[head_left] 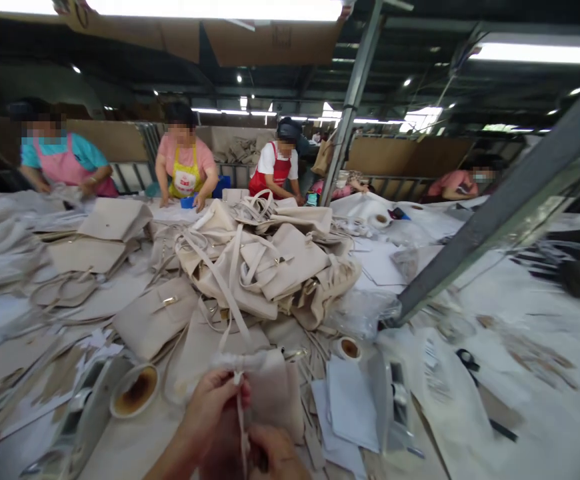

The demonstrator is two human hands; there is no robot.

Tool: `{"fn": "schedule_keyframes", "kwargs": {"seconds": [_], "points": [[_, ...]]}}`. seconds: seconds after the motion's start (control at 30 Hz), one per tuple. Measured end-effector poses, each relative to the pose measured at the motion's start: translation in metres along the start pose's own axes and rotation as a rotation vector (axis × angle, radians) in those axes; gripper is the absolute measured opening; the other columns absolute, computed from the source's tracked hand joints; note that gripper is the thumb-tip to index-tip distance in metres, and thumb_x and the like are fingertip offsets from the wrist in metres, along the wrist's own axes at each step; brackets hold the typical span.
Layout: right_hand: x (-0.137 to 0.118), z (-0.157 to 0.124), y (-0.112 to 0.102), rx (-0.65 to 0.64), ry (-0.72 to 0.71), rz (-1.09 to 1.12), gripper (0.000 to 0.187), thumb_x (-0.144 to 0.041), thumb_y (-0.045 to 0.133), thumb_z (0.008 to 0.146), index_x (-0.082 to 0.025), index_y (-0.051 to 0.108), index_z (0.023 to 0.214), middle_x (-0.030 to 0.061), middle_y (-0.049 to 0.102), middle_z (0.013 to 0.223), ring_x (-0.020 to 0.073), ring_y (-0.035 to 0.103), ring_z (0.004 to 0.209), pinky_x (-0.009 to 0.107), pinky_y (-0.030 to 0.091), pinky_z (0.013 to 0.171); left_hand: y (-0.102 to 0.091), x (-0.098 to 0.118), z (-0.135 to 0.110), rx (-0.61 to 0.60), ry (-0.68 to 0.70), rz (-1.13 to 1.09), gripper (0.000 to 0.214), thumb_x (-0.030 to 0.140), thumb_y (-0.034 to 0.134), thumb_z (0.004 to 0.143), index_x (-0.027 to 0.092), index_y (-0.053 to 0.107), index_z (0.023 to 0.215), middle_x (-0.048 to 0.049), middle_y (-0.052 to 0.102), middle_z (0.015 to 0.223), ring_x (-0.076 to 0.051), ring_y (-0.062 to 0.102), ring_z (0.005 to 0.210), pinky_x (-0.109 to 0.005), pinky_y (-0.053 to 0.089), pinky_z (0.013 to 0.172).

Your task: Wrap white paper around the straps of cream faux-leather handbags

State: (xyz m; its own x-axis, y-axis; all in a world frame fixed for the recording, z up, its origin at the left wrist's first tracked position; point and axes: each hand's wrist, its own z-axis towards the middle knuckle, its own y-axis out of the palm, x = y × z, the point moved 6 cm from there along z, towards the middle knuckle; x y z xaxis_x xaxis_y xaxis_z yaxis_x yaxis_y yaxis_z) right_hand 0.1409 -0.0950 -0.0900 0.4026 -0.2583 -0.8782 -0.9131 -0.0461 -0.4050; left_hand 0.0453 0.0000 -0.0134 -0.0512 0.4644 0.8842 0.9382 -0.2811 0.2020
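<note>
At the bottom middle of the head view, my left hand (211, 403) is closed, thumb and fingers pinching the upper end of a narrow pale strap (241, 417). The strap runs down towards me, and lower on it my right hand (276, 452) is closed around it, its fingertips partly hidden. Just beyond my hands lies a beige bag piece (277, 393) with a small metal fitting near its top edge. A large pile of beige handbags (265, 267) with straps rises behind that.
A bowl with brown residue (135, 392) stands at left beside a metal-and-plastic device (83, 407). Right of my hands lie white sheets (353, 403), a tape dispenser (395, 400) and a small cup (349, 349). A slanted metal post (495, 213) crosses the right side. Several people work across the table.
</note>
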Motion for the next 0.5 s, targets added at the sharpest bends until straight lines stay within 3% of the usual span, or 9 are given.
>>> {"fn": "schedule_keyframes", "kwargs": {"seconds": [0.13,0.23,0.3,0.37,0.43,0.5], "points": [[-0.008,0.0,-0.007,-0.014,-0.014,0.183,0.029,-0.01,0.058,0.063,-0.021,0.073,0.085,-0.0024,0.062,0.071,0.0159,0.057,0.07,0.023,0.042,0.064,-0.007,-0.001,0.015,0.071,0.036,-0.051,0.041,0.049,0.081,0.053,0.015,0.063,0.064,0.0102,0.039,0.044,-0.005,0.028,0.043,-0.018,0.021,0.042],[0.008,-0.002,-0.026,-0.029,0.013,0.286,0.026,-0.017,0.057,0.069,-0.021,0.075,0.088,-0.0019,0.065,0.071,0.0147,0.061,0.066,0.022,0.045,0.06,-0.031,0.009,0.031,0.181,0.119,0.0,0.048,0.056,0.083,0.05,0.016,0.059,0.06,0.0108,0.037,0.044,-0.005,0.025,0.043,-0.018,0.018,0.041],[0.037,-0.001,-0.055,0.122,0.02,0.18,0.024,-0.026,0.053,0.078,-0.022,0.075,0.087,-0.0001,0.068,0.071,0.0164,0.064,0.066,0.023,0.05,0.06,-0.047,0.022,0.042,0.218,0.169,0.005,0.052,0.058,0.085,0.047,0.016,0.055,0.055,0.0105,0.037,0.042,-0.004,0.025,0.042,-0.018,0.019,0.04],[0.074,-0.002,-0.095,0.39,0.027,-0.023,0.032,-0.037,0.046,0.086,-0.022,0.074,0.089,0.0037,0.073,0.077,0.0195,0.068,0.074,0.028,0.055,0.068,-0.054,0.03,0.05,0.21,0.168,-0.021,0.056,0.058,0.087,0.043,0.017,0.05,0.052,0.0108,0.035,0.042,-0.004,0.024,0.042,-0.018,0.019,0.04],[0.115,-0.002,-0.128,0.564,0.083,-0.15,0.044,-0.043,0.038,0.088,-0.018,0.073,0.096,0.0127,0.076,0.095,0.0265,0.07,0.09,0.04,0.056,0.087,-0.05,0.03,0.051,0.163,0.118,-0.038,0.054,0.057,0.088,0.044,0.017,0.054,0.056,0.0106,0.037,0.043,-0.004,0.026,0.042,-0.018,0.02,0.039],[0.148,0.001,-0.152,0.656,0.137,-0.245,0.054,-0.048,0.033,0.089,-0.013,0.072,0.103,0.0196,0.074,0.103,0.0326,0.068,0.098,0.051,0.053,0.093,-0.037,0.022,0.045,0.088,0.054,-0.027,0.052,0.057,0.087,0.047,0.016,0.064,0.069,0.0088,0.043,0.047,-0.006,0.033,0.044,-0.018,0.024,0.04]]}}
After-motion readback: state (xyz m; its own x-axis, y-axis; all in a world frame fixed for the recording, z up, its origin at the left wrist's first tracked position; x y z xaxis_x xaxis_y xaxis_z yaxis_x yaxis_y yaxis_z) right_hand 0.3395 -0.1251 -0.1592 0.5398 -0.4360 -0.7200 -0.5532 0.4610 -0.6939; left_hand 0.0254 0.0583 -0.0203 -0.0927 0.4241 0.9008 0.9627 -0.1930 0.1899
